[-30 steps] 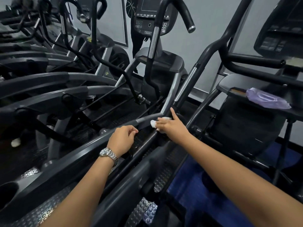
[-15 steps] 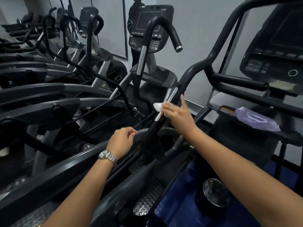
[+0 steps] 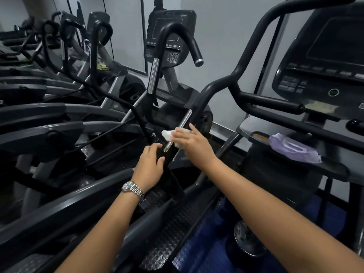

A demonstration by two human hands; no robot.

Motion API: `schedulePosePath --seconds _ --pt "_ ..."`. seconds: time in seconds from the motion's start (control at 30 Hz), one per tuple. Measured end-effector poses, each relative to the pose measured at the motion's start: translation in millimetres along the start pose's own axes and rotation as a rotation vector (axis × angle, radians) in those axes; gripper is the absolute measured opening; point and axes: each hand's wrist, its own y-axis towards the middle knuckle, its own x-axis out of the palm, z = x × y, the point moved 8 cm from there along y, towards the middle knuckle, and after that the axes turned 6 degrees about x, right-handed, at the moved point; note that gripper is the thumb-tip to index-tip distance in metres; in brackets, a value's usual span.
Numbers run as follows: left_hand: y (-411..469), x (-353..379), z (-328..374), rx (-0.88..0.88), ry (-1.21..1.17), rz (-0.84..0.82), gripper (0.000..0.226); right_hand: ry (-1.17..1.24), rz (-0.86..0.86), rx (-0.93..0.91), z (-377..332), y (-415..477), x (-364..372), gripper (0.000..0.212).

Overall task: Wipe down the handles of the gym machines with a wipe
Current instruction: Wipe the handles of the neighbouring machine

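Right hand (image 3: 194, 142) was seen stretched forward, a white wipe (image 3: 167, 135) held beneath its fingers and pressed against the handle (image 3: 205, 93) of the near machine. The index finger was laid out straight along the bar; the thumb was hidden. The wipe was bunched over the lower end of a chrome strip (image 3: 185, 120) set into that handle, with one fold showing left of the fingers and another under the palm.

Left hand (image 3: 150, 164) was closed round the black lower part of the same handle, just below the wipe, fingers curled over the top and thumb laid on the near side. The two hands were close together but not touching. A metal wristwatch (image 3: 132, 189) was worn on the left wrist.

Below the arms a studded foot pedal (image 3: 167, 239) was noted, with blue floor (image 3: 208, 245) to its right. Further right, a purple pack of wipes (image 3: 293, 149) was lying on the dark tray (image 3: 331, 168) of the next machine, under its console (image 3: 325, 56). Beyond the hands, a second console (image 3: 169, 30) and a hooked grip (image 3: 194, 48) with a chrome cap were recorded. A row of further machines (image 3: 39, 115) was ranged along the left.
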Motion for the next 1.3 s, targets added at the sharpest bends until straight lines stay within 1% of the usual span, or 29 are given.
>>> schedulePosePath --seconds 0.07,0.13,0.23,0.37,0.5,0.6,0.63,0.73,0.87,0.93,1.0,1.07,1.13,1.2,1.3 --pt "1.2 0.0 0.2 0.011 -0.007 0.030 0.041 0.010 0.034 0.089 6.1 1.2 -1.9 0.046" --pt "3.1 -0.3 1.5 0.029 -0.022 0.047 0.040 0.042 0.028 0.078 -4.8 -6.5 5.1 0.046" --pt "6.1 -1.8 7.0 0.069 -0.040 0.069 0.036 0.115 -0.053 0.026 -24.3 -19.3 20.2 0.046" --pt "8.7 -4.9 17.1 0.110 -0.039 0.111 0.033 0.171 -0.155 0.051 -33.4 -23.8 29.1 0.038" --pt "12.4 -9.1 31.1 0.155 -0.040 0.185 0.025 0.295 -0.218 0.139 -25.7 -22.5 21.2 0.028" --pt "15.1 -7.8 48.3 0.210 -0.057 0.255 0.023 0.413 -0.175 0.263 -6.2 -30.9 12.1 0.022" --pt "17.0 -2.5 57.1 0.246 -0.060 0.256 0.022 0.419 -0.146 0.297 2.6 -34.7 7.0 0.020" --pt "22.6 32.3 85.5 0.358 -0.077 0.147 0.023 0.401 -0.058 0.451 33.7 -57.5 -16.7 0.012" --pt "23.3 94.4 119.1 0.428 -0.147 -0.090 0.029 0.307 -0.121 0.659 73.6 -108.9 -36.3 0.017" --pt "18.2 127.9 129.9 0.407 -0.204 -0.228 0.032 0.279 -0.175 0.777 89.2 -140.3 -41.4 0.020" --pt "6.5 162.2 136.9 0.341 -0.265 -0.360 0.032 0.266 -0.227 0.906 99.9 -177.4 -47.6 0.025" --pt "-13.6 195.2 141.6 0.294 -0.278 -0.468 0.031 0.243 -0.239 1.014 105.8 -216.6 -55.7 0.020" --pt "-36.6 224.7 149.9 0.278 -0.292 -0.552 0.029 0.236 -0.219 1.109 108.3 -255.9 -65.1 0.012" --pt "-57.2 249.0 160.7 0.273 -0.296 -0.633 0.027 0.248 -0.159 1.227 110.2 -292.8 -74.3 0.012" --pt "-81.1 279.6 171.8 0.281 -0.232 -0.763 0.020 0.299 -0.056 1.396 110.0 -335.0 -87.0 0.012"
